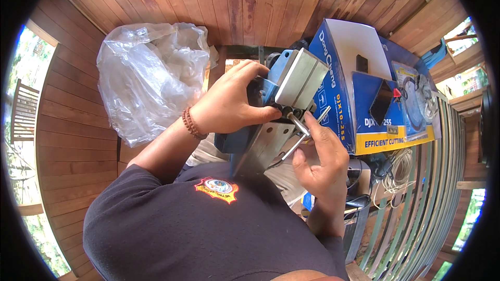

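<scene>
An electric planer (302,80) with a blue body and silver sole plates is tilted up in front of my chest, its sole facing right. My left hand (234,93) is wrapped round its blue side, with the thumb reaching across near the gap between the plates. A metal T-shaped wrench (297,123) points into that gap. The fingers of my right hand (327,158) are bent round the wrench's crossbar, index finger on one side and thumb near the lower end. The wrench's tip is hidden inside the planer.
A clear plastic bag (156,83) lies at the left. At the right stands a large blue and yellow box (333,73) bearing a black phone (383,103) and a blister pack (411,96). Below it are a coiled pale cable (400,169) and long slats (416,192).
</scene>
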